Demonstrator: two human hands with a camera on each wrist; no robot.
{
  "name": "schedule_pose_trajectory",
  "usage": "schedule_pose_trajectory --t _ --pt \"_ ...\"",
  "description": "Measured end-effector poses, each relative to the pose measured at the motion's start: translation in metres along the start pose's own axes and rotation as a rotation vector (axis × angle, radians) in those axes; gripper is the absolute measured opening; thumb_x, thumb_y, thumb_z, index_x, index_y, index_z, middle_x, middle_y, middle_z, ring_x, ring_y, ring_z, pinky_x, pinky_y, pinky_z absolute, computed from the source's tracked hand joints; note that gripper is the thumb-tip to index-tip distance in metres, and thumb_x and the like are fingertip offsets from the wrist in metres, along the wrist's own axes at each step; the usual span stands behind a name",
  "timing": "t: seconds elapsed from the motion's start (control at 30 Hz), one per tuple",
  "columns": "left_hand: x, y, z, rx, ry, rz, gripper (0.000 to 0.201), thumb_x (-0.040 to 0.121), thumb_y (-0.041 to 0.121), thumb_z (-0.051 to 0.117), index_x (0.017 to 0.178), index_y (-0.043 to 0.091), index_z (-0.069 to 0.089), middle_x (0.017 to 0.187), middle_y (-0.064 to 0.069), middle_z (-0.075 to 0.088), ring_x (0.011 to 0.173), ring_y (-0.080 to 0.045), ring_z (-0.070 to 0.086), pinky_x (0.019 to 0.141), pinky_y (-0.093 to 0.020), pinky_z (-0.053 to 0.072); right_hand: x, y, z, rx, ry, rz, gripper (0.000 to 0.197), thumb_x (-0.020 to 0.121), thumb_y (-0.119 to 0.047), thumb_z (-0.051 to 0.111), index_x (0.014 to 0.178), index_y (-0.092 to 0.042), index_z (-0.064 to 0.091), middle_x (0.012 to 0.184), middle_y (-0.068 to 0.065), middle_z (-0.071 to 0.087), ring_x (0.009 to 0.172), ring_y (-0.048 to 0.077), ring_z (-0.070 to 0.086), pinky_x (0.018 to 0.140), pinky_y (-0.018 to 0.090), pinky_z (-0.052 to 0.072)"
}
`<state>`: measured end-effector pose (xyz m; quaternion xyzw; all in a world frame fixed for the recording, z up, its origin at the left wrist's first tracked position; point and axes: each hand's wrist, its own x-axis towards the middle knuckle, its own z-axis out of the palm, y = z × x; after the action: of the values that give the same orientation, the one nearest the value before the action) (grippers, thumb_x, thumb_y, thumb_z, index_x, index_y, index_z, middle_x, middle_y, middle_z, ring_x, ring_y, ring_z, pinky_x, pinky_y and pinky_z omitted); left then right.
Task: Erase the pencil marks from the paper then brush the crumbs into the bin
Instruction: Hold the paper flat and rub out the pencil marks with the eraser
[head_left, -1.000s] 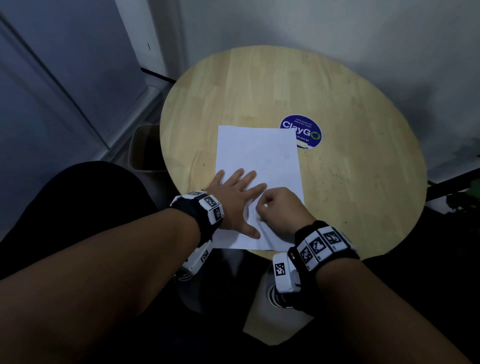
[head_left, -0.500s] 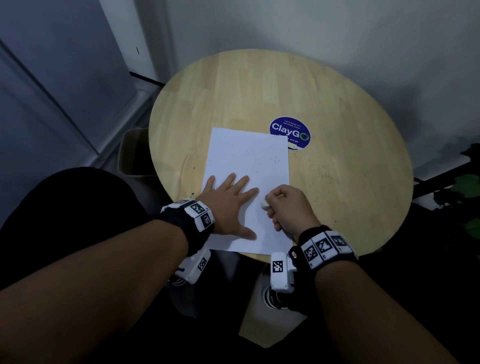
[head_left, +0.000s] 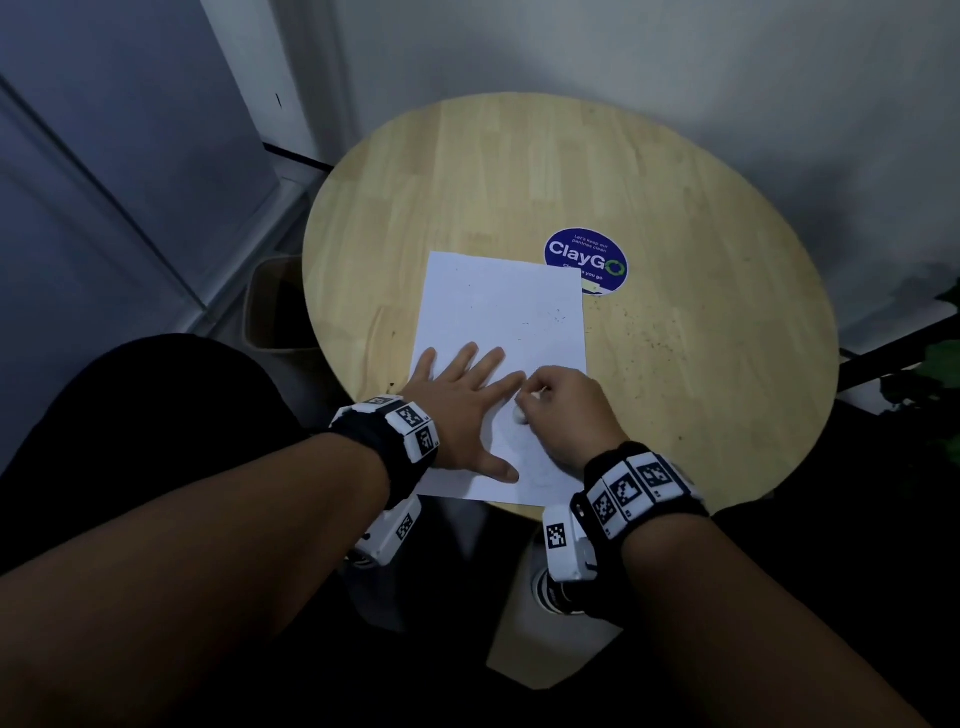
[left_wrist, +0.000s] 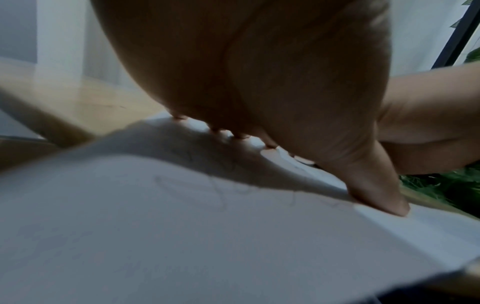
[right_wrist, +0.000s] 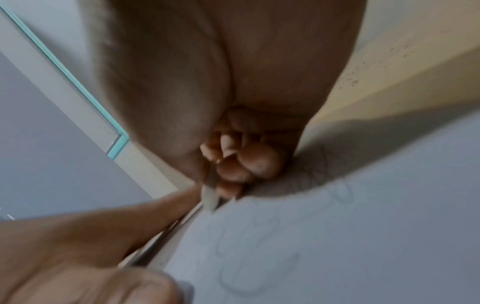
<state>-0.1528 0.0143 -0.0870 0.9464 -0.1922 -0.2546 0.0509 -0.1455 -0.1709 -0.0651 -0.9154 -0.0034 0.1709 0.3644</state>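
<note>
From the head view we see our left hand (head_left: 457, 410) spread flat on the near half of the white paper (head_left: 501, 312), fingers straight, pinning it to the round wooden table (head_left: 701, 364). Our right hand (head_left: 566, 410) is curled around a small white eraser (head_left: 518, 414), pinching it against the sheet just beside the left index finger. We judge the erasing step to be in hand. Dark crumbs (head_left: 558, 316) lie on the far part of the sheet and on the wood to the right; the bin (head_left: 270, 312) stands on the floor off the table's left edge, beside a blue ClayGo sticker (head_left: 584, 260) near the paper's far corner.

The left wrist view adds what the head view loses: faint pencil marks (left_wrist: 221, 197) under and before the palm, so erasing is not finished.

The right wrist view shows more loops of pencil (right_wrist: 249, 271) near the curled fingertips (right_wrist: 259, 162); the eraser itself is blurred here. Next we think the rubbing must work towards these near marks, the left hand shifting off them, before any sweeping leftward to the bin.
</note>
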Motion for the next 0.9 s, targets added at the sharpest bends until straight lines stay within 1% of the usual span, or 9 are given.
schedule_pose_trajectory --t 0.07,0.13,0.2,0.23,0.33,0.4,0.57,0.73,0.9 --pt "0.0 -0.001 0.0 -0.002 0.002 0.002 0.131 0.068 0.101 0.05 0.164 0.043 -0.017 0.172 0.006 -0.028 0.158 -0.025 -0.028 0.124 -0.067 -0.011 -0.002 -0.004 0.002 -0.05 -0.002 -0.044 0.019 0.097 -0.021 0.063 0.079 -0.022 0.069 0.074 -0.002 0.074 0.072 0.016 0.07 0.07 0.037 0.057" --pt "-0.001 -0.001 0.002 -0.008 0.004 0.005 0.131 0.067 0.102 0.051 0.164 0.043 -0.015 0.173 0.006 -0.027 0.158 -0.026 -0.027 0.124 -0.068 -0.01 -0.012 -0.013 0.002 -0.054 -0.167 -0.036 0.019 0.094 -0.012 0.063 0.077 -0.016 0.071 0.07 -0.002 0.073 0.061 0.013 0.065 0.06 0.029 0.049" --pt "-0.002 0.0 0.001 -0.003 0.007 0.012 0.129 0.069 0.1 0.052 0.165 0.042 -0.014 0.173 0.005 -0.026 0.159 -0.026 -0.027 0.124 -0.068 -0.01 -0.017 -0.011 0.0 0.122 -0.238 0.078 0.017 0.095 -0.009 0.061 0.083 -0.007 0.072 0.064 -0.002 0.071 0.046 0.013 0.056 0.049 0.027 0.042" --pt "-0.002 -0.001 0.0 -0.009 0.012 0.02 0.127 0.072 0.098 0.053 0.165 0.042 -0.011 0.173 0.005 -0.025 0.159 -0.025 -0.026 0.124 -0.067 -0.01 -0.017 -0.008 -0.001 0.228 -0.198 0.135 0.017 0.097 -0.012 0.06 0.086 -0.005 0.071 0.063 0.001 0.07 0.044 0.015 0.051 0.047 0.027 0.041" --pt "-0.007 -0.009 -0.006 -0.027 0.048 0.053 0.116 0.078 0.088 0.06 0.167 0.042 0.002 0.176 0.005 -0.016 0.16 -0.024 -0.021 0.125 -0.065 -0.009 -0.008 0.002 -0.002 0.387 -0.034 0.233 0.019 0.101 -0.018 0.062 0.089 -0.005 0.069 0.072 0.014 0.073 0.048 0.022 0.049 0.047 0.031 0.044" --pt "-0.009 -0.011 -0.008 -0.005 0.056 0.069 0.112 0.081 0.085 0.062 0.167 0.041 0.006 0.176 0.005 -0.012 0.161 -0.023 -0.015 0.126 -0.063 -0.007 -0.006 0.004 -0.001 0.396 -0.017 0.245 0.018 0.102 -0.018 0.062 0.089 -0.006 0.068 0.074 0.016 0.073 0.048 0.022 0.049 0.047 0.031 0.044" --pt "-0.01 -0.001 -0.001 0.014 0.029 0.025 0.119 0.076 0.095 0.052 0.166 0.044 -0.006 0.175 0.002 -0.019 0.161 -0.026 -0.018 0.127 -0.064 -0.004 -0.005 -0.001 0.003 0.31 -0.101 0.162 0.02 0.105 -0.021 0.062 0.09 -0.009 0.067 0.067 0.007 0.07 0.046 0.019 0.051 0.048 0.032 0.045" --pt "-0.005 0.0 0.006 -0.005 0.069 0.002 0.119 0.074 0.099 0.046 0.165 0.046 -0.009 0.175 0.003 -0.022 0.16 -0.026 -0.022 0.126 -0.063 -0.01 -0.002 0.0 0.001 0.113 0.03 0.058 0.016 0.101 -0.024 0.066 0.086 -0.019 0.068 0.069 -0.001 0.071 0.056 0.02 0.062 0.055 0.033 0.05" --pt "-0.002 -0.005 0.003 -0.005 0.036 0.028 0.122 0.072 0.099 0.05 0.165 0.046 -0.009 0.174 0.005 -0.024 0.16 -0.025 -0.024 0.125 -0.064 -0.01 -0.011 -0.014 -0.008 -0.099 -0.253 -0.017 0.014 0.09 -0.012 0.068 0.078 -0.018 0.073 0.069 -0.003 0.075 0.06 0.009 0.067 0.062 0.029 0.052"
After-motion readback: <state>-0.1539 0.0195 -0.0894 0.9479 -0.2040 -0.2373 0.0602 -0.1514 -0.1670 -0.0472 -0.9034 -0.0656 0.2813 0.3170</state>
